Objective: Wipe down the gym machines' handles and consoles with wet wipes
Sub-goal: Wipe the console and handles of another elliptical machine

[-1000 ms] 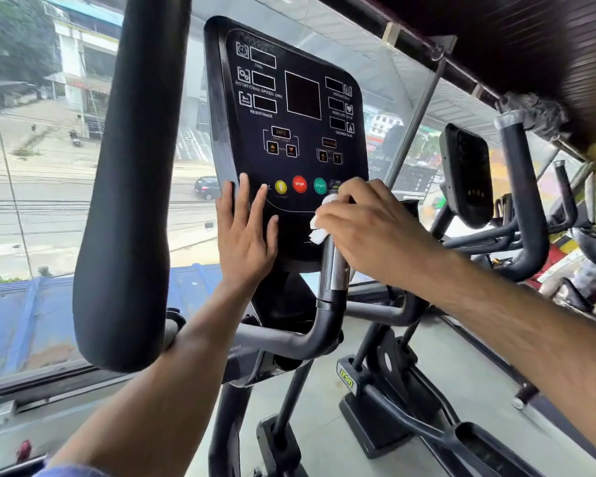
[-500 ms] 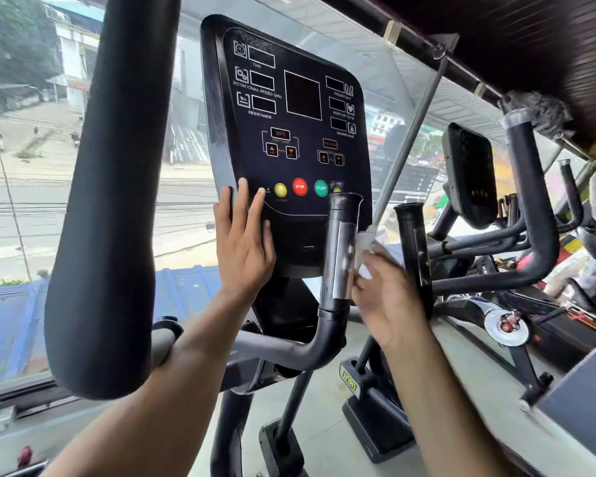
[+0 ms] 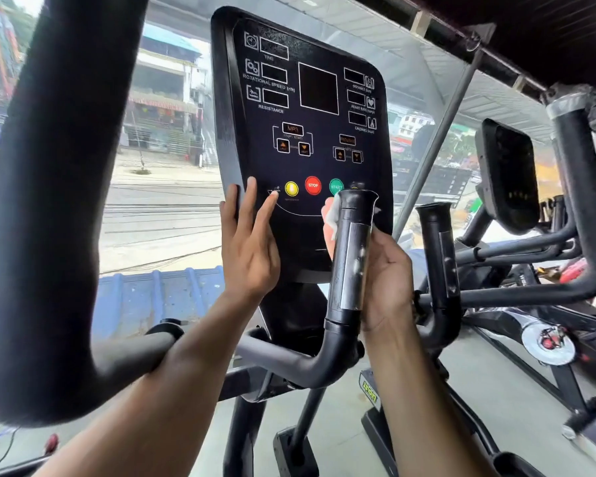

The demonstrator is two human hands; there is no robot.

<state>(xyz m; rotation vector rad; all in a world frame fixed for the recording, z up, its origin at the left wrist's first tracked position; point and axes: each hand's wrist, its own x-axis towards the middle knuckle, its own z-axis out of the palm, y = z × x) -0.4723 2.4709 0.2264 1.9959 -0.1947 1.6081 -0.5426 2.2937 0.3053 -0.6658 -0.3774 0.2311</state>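
Observation:
The black console (image 3: 310,108) with yellow, red and green buttons stands straight ahead. My left hand (image 3: 250,242) lies flat with straight fingers on the console's lower left edge. In front of the console rises an upright black handle (image 3: 353,256) with a silver sensor plate. My right hand (image 3: 386,273) wraps around this handle from the right and behind, holding a white wet wipe (image 3: 331,215) against its far side. Only a bit of the wipe peeks out on the left of the grip.
A thick padded black arm bar (image 3: 49,201) fills the left foreground. A second upright handle (image 3: 439,249) stands just right of my right hand. Another machine with its own console (image 3: 508,177) and curved bars sits to the right. A large window is behind.
My right hand left the top of the handle, dropped to its right side, and now wraps round the grip with the wipe. My left hand stayed on the console.

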